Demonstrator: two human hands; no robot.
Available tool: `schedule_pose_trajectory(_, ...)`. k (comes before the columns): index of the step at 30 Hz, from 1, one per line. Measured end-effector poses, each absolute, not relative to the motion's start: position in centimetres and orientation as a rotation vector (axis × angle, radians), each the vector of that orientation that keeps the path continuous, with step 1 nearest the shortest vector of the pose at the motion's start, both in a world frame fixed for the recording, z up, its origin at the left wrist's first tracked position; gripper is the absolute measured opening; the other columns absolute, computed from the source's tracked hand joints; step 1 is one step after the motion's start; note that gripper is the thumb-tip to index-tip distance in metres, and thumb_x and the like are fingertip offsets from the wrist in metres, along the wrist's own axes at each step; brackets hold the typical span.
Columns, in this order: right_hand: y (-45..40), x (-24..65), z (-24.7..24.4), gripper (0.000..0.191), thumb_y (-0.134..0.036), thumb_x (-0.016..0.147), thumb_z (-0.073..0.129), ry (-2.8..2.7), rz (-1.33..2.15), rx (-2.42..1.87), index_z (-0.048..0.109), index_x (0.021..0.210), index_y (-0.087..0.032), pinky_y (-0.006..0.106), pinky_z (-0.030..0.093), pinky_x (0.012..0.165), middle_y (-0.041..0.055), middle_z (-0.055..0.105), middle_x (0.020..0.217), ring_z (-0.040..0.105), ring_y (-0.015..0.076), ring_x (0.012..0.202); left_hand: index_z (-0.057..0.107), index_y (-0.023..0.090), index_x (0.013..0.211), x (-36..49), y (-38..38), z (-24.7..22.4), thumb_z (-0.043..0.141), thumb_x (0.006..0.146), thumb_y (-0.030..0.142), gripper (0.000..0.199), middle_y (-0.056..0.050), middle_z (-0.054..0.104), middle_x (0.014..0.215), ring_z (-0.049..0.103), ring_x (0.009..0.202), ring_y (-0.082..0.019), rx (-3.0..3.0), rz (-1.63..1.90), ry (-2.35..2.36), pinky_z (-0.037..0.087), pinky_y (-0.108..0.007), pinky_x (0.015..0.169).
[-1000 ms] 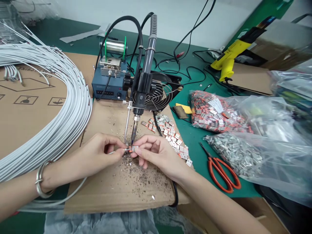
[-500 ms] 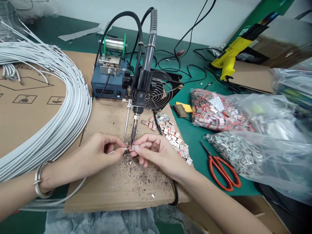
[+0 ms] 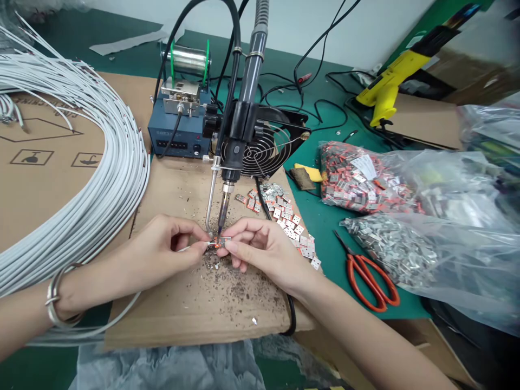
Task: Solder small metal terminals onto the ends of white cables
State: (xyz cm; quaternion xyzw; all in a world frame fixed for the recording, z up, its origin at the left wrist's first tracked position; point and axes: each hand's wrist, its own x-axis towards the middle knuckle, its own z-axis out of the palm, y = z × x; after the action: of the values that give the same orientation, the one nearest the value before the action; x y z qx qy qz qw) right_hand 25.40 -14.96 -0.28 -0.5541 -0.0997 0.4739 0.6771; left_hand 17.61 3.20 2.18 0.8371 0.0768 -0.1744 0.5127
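Between thumb and fingers, my left hand pinches the end of a white cable, which trails back under my wrist. My right hand grips a small USB connector with an orange insert and a metal shell. Cable end and connector meet right under the tip of a soldering iron, held upright in a stand. A thin metal solder feed tube curves down beside the tip. Whether the wire touches its contact is too small to tell.
A coil of white cables lies left. Behind stand a blue solder feeder, a solder spool and a fan. Loose USB connectors, bagged connectors, bagged metal shells and red-handled scissors are right.
The view has shifted slightly, so the bench appears a little higher. Both hands keep their holds under the iron; the connector's shell looks darker and slightly turned.
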Motion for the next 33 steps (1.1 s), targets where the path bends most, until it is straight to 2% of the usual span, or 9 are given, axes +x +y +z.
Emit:
schedule_pose_trajectory(11,-15.05,25.45,-0.3,0.021,-0.025,0.07,0.077,-0.225,1.067,-1.236,0.064,0.081,-0.012,0.01,0.047,0.047,0.0044,0.071,0.07,0.057,0.0033,0.048,0.07,0.018,0.077,17.42,3.16,2.24,0.054,0.078,0.029,0.019,0.006,0.032,0.051,0.029,0.049,-0.009,2.002,-0.42,0.177,0.023,-0.021,0.045)
schedule_pose_trajectory(18,-14.78,25.43,-0.32,0.027,-0.03,0.068,0.078,-0.218,1.057,-1.286,0.062,0.08,-0.012,0.014,0.047,0.044,0.0043,0.069,0.07,0.055,0.0045,0.047,0.069,0.018,0.079,17.57,3.36,1.87,0.054,0.078,0.031,0.02,0.006,0.031,0.051,0.028,0.049,-0.009,2.018,-0.443,0.174,0.022,-0.021,0.045)
schedule_pose_trajectory(33,-14.94,25.49,-0.19,0.022,-0.027,0.07,0.076,-0.237,1.046,-1.277,0.063,0.079,-0.013,0.014,0.045,0.045,0.0045,0.07,0.07,0.054,0.0045,0.047,0.069,0.016,0.074,17.68,2.94,2.13,0.054,0.077,0.032,0.022,0.007,0.029,0.048,0.026,0.047,-0.009,1.973,-0.411,0.182,0.02,-0.022,0.043)
